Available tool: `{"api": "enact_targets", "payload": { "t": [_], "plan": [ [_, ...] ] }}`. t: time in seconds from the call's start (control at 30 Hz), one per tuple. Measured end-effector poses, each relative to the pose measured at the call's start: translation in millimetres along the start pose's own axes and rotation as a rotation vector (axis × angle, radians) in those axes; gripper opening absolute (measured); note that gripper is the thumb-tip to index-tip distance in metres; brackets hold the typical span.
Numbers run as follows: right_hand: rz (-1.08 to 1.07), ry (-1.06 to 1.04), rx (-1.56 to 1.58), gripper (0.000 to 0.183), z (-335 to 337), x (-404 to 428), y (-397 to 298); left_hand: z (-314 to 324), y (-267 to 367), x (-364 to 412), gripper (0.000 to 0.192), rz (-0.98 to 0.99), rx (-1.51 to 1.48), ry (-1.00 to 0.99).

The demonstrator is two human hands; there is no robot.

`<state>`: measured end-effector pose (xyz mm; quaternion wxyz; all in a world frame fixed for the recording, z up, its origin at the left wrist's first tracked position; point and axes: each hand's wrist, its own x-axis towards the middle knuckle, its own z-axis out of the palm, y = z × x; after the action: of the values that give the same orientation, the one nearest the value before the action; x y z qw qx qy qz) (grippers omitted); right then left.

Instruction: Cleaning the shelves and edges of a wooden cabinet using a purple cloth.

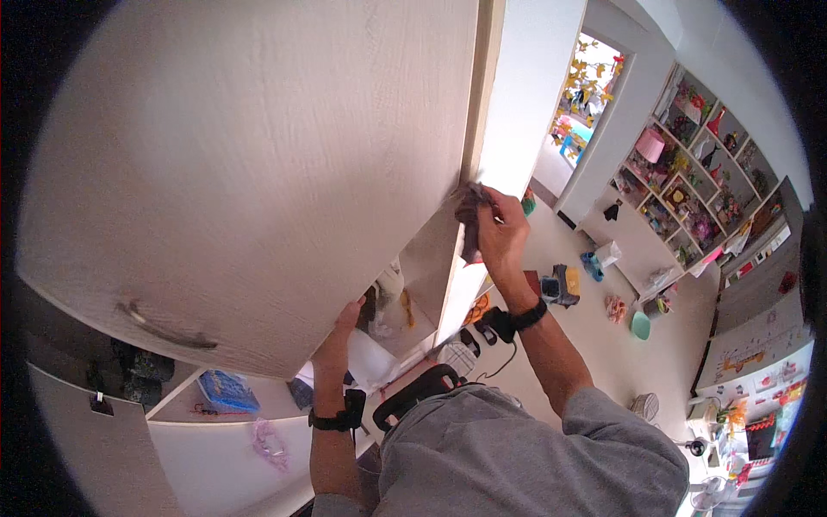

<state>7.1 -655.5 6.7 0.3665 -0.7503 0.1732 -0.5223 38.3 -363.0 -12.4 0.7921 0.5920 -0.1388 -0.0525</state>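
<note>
A pale wood-grain cabinet door stands ajar and fills the upper left of the view, with a curved handle near its lower edge. My left hand grips this door by its edge; some of the fingers are hidden. In my right hand is a crumpled dark brown cloth, held against the light edge of the cabinet frame near the hinge side. Between my hands the cabinet's inside shows, where white bags and other items lie partly hidden by the door.
Lower left, a blue packet lies in an open compartment, with pink plastic wrap below. Slippers, a toolbox-like item and a green basin are on the floor to my right. A display shelf lines the far wall.
</note>
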Motion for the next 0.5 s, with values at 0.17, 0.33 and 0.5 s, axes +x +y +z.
{"api": "enact_targets", "payload": {
  "t": [0.17, 0.33, 0.5],
  "plan": [
    [-0.161, 0.029, -0.221, 0.023, 26, 1, 4, 1, -3, 8, 0.034, -0.032, -0.136, 0.085],
    [-0.266, -0.016, -0.296, 0.019, 28, 3, 1, 9, 4, 8, 0.03, -0.1, -0.209, 0.199],
    [-0.161, -0.113, -0.338, 0.01, 26, 14, -10, 19, 18, 10, 0.031, -0.206, -0.128, 0.297]
  ]
}}
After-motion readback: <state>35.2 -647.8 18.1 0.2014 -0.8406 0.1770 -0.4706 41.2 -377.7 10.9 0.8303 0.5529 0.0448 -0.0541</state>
